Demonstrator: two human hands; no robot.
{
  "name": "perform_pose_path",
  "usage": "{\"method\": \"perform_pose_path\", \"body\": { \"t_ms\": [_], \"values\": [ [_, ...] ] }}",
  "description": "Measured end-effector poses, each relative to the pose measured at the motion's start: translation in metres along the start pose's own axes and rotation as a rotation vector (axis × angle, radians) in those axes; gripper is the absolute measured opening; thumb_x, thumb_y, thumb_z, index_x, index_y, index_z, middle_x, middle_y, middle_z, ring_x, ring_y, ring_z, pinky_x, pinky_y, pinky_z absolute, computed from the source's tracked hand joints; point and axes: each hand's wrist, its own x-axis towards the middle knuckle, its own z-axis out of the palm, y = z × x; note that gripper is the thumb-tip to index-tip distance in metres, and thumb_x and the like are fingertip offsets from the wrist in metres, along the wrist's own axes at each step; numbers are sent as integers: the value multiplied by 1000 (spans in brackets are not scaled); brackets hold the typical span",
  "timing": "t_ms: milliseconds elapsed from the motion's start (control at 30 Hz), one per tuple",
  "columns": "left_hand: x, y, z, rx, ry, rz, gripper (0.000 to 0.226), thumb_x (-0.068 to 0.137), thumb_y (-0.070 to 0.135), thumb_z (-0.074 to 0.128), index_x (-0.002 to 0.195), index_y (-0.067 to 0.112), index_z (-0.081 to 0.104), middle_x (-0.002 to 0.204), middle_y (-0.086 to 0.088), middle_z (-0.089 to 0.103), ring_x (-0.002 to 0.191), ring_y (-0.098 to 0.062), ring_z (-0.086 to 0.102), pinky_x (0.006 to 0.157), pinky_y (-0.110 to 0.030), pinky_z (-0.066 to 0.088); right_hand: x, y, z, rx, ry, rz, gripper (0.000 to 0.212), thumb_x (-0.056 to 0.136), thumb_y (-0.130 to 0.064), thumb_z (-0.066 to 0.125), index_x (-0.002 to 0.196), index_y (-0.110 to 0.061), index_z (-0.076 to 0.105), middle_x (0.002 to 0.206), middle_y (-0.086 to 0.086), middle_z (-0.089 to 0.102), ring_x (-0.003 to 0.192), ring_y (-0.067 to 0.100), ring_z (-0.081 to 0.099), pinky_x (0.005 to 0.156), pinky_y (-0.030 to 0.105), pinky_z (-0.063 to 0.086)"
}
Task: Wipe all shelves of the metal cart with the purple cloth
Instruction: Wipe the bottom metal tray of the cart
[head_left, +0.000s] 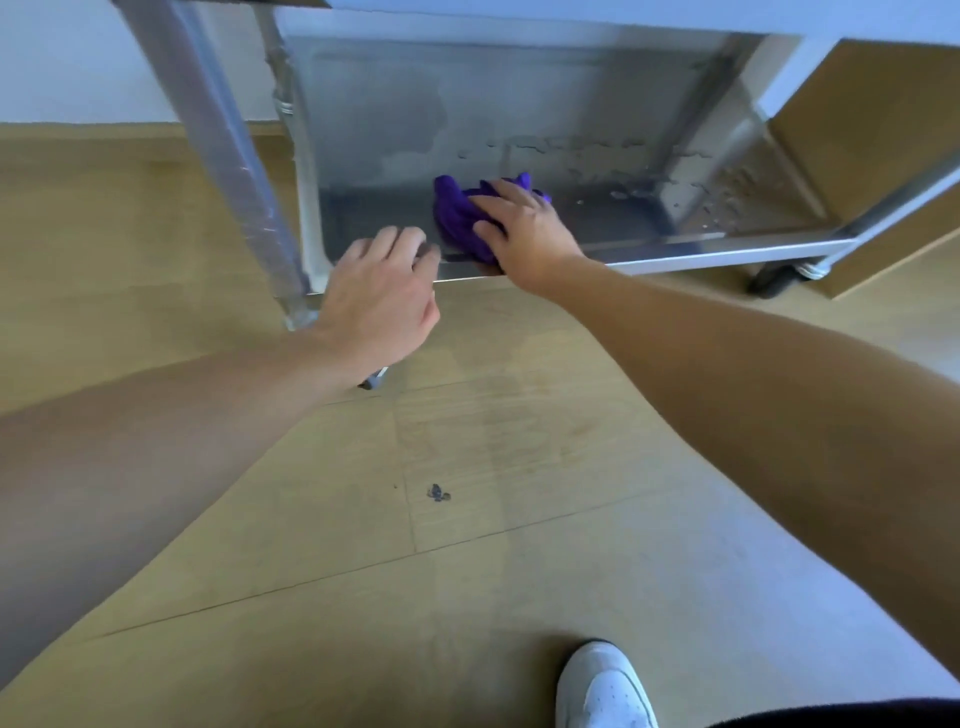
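The metal cart's bottom shelf (597, 156) is a shiny steel tray low to the floor, with water drops on its right part. A crumpled purple cloth (457, 213) lies on the shelf near its front rim. My right hand (524, 228) lies over the cloth with fingers spread, pressing it onto the shelf. My left hand (379, 296) rests on the front rim (727, 254) of the shelf near the left corner, its fingers curled over the edge.
A plastic-wrapped cart leg (218, 145) slants down at the left. A black caster (779, 278) sits under the right corner. A wooden cabinet (883, 156) stands at the right. My white shoe (602, 686) is on the wooden floor (467, 571).
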Motion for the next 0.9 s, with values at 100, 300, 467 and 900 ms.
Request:
{"method": "perform_pose_path", "body": {
  "t_ms": [100,300,467,900],
  "values": [
    [24,26,-8,-134,16,-9,38,87,23,49,120,7,59,119,-10,56,104,-31,54,80,-44,48,-9,13,-12,-4,-54,-6,40,102,-29,44,141,-20,50,156,4,35,142,21,33,117,29,15],
    [37,38,-1,-192,-7,88,35,90,24,50,121,9,59,124,-5,54,108,-26,54,69,-40,52,-4,68,-26,3,-12,128,41,102,-30,44,142,-22,49,157,2,33,141,25,34,117,32,19],
    [46,48,3,-206,-4,78,34,90,23,51,120,11,60,124,-4,55,107,-26,55,69,-39,49,-12,107,-33,48,47,276,43,104,-35,37,145,-27,43,159,-3,28,144,31,26,117,41,22],
    [100,113,13,-244,3,124,28,95,20,42,109,12,65,118,1,57,102,-22,53,66,-32,42,-35,189,-53,-24,131,458,40,103,-35,37,141,-29,47,156,-5,33,138,35,33,114,45,29]
  ]
}}
